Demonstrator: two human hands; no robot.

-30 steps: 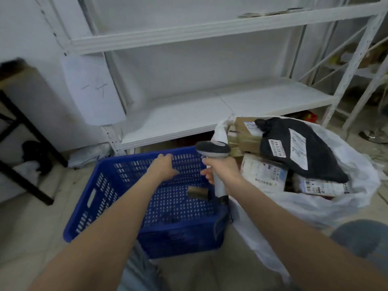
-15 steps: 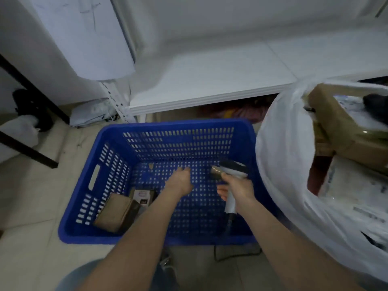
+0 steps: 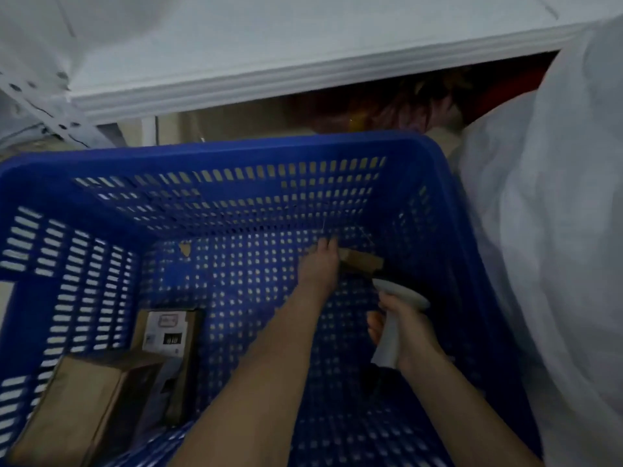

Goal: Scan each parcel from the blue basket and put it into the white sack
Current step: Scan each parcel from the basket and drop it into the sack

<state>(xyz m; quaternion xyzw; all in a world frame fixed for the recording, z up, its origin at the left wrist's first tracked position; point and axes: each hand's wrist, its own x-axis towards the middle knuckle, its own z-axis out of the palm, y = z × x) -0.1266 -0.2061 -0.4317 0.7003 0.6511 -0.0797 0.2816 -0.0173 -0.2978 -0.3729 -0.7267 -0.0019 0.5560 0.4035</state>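
- The blue perforated plastic basket (image 3: 236, 150) fills most of the head view and is seen from above, down to its slotted floor.
- A small brown cardboard parcel (image 3: 363, 261) lies on the basket floor at the far right, close to the far wall.
- The left hand (image 3: 319, 268) reaches down into the basket with its back towards the camera. Its fingers (image 3: 325, 246) stretch forward and meet the left end of the small parcel.
- The thumb is hidden and the frame is blurred, so I cannot tell whether this hand has hold of the parcel or only touches it.
- The right hand (image 3: 409, 332) is wrapped tightly round the pale handle of a white handheld barcode scanner (image 3: 387, 337). The scanner's head sits just near of the small parcel and points towards it.
- A large plain brown cardboard box (image 3: 77, 399) lies in the near left corner of the basket.
- Just beyond it and touching it, a second brown cardboard box with a white printed label (image 3: 167, 332) lies on the basket floor.
- A small tan scrap (image 3: 184, 252) sits on the floor near the middle of the far wall.
- The white plastic sack (image 3: 556, 230) bulges along the right side of the basket and presses against its right rim. Its contents are not visible from here.
- A white metal shelf board (image 3: 269, 67) runs across the top, beyond the basket.
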